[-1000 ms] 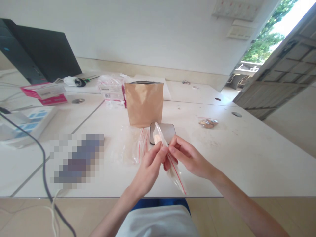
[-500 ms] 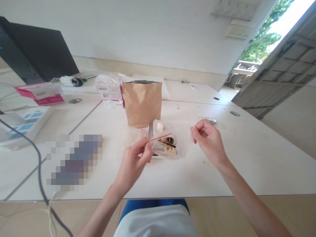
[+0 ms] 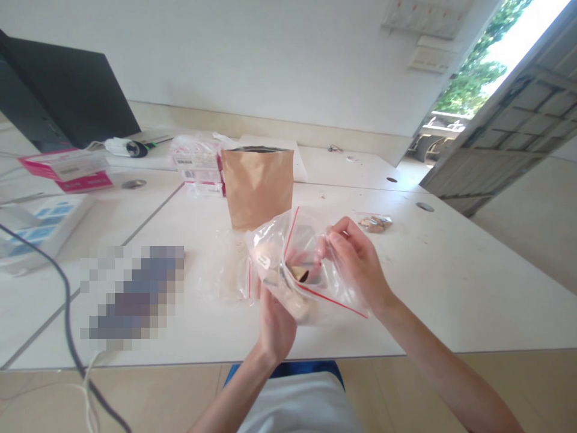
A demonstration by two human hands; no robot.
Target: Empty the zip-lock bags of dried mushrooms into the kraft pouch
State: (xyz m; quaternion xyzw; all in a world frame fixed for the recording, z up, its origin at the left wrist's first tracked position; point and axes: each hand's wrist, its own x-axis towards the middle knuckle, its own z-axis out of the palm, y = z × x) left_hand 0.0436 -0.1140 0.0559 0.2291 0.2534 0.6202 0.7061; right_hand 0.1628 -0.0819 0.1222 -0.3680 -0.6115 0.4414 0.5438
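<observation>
We hold the bag [image 3: 294, 294] between — left grip [image 3: 277, 322] beneath, closure hidden; right grip [image 3: 358, 258] clamped on its right side.

We work from a single view, supplied by a head-worn camera. We face forward and down across the table [image 3: 473, 276] from the wearer's side, with the shirt [image 3: 297, 404] at the lower edge. The left hand [image 3: 276, 325] and right hand [image 3: 360, 261] register at close range near centre; we see the wall [image 3: 252, 60] and doorway [image 3: 471, 90] farther off, above.
</observation>
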